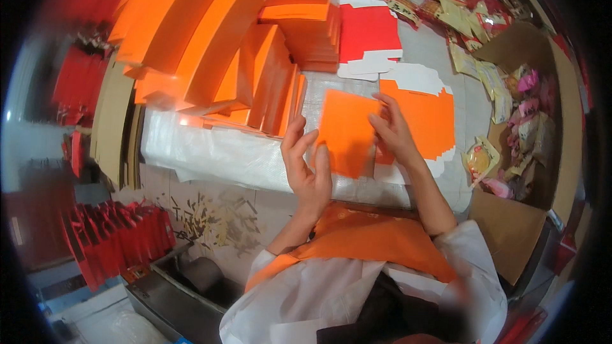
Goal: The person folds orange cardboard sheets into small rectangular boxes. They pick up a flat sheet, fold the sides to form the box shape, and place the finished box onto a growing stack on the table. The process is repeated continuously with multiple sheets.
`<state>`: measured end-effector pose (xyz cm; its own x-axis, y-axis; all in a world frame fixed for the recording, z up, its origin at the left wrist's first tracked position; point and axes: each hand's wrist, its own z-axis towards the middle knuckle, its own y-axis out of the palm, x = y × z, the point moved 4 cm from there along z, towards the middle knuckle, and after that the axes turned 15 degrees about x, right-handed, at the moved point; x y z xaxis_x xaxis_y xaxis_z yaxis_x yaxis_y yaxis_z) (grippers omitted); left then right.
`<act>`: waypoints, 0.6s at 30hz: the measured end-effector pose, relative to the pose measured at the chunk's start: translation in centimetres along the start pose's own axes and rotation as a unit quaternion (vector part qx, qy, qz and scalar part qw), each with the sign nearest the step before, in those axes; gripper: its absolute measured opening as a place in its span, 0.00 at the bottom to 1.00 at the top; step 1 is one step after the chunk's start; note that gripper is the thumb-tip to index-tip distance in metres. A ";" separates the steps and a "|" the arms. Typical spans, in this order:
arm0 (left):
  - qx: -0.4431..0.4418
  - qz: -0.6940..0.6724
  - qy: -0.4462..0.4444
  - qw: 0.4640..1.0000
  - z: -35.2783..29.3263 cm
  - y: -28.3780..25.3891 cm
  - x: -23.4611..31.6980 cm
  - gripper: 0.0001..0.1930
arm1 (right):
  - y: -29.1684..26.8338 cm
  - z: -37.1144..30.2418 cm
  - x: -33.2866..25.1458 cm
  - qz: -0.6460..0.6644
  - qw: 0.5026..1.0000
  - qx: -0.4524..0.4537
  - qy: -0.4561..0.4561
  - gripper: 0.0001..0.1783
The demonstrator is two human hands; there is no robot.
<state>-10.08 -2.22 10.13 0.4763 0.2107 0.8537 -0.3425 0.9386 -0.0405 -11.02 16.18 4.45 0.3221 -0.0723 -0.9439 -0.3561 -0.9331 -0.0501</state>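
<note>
An orange cardboard carton (pixel 345 130) is held up between my hands, over the front of the table. My right hand (pixel 394 132) grips its right edge, the fingertips at its upper right corner and side. To its left is my left hand (pixel 307 169), open, with the fingers apart and curved upward. The left thumb lies against the carton's lower left edge. Beside the right hand lies a stack of flat orange carton blanks (pixel 421 111) with white flaps. Beyond it are flat red carton blanks (pixel 370 32), also with white flaps.
Folded orange cartons (pixel 217 44) are piled high at the left. At the right stands an open brown cardboard box (pixel 558 89) of wrapped snacks, with more packets (pixel 456 9) scattered behind it. Red bags (pixel 118 239) hang in a row at the lower left, near small scraps (pixel 213 216) on the floor.
</note>
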 end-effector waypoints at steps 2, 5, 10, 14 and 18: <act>-0.034 0.000 0.003 0.999 -1.4 0.6 -0.1 0.15 | 0.7 1.4 0.2 -0.002 0.997 0.008 -0.077 0.26; -0.138 0.034 -0.009 0.990 -3.1 2.1 0.0 0.14 | -0.9 0.9 0.3 -0.033 0.991 0.040 -0.119 0.29; -0.244 0.098 0.013 0.965 -7.6 8.2 -4.2 0.19 | -7.3 -0.3 1.9 -0.401 0.837 0.184 -0.323 0.29; -0.363 0.085 -0.129 0.919 -8.1 12.5 -6.7 0.29 | -9.0 -1.8 5.4 -0.540 0.756 0.202 -0.309 0.32; -0.350 0.108 -0.101 0.925 -10.0 13.7 -6.5 0.32 | -9.6 -2.9 6.2 -0.525 0.763 0.225 -0.303 0.32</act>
<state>-9.75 12.01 -1.15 0.2726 0.4254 0.8630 0.2301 0.8421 -0.4878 -3.05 23.66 0.04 0.2220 0.9347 -0.2775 -0.4898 -0.1392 -0.8607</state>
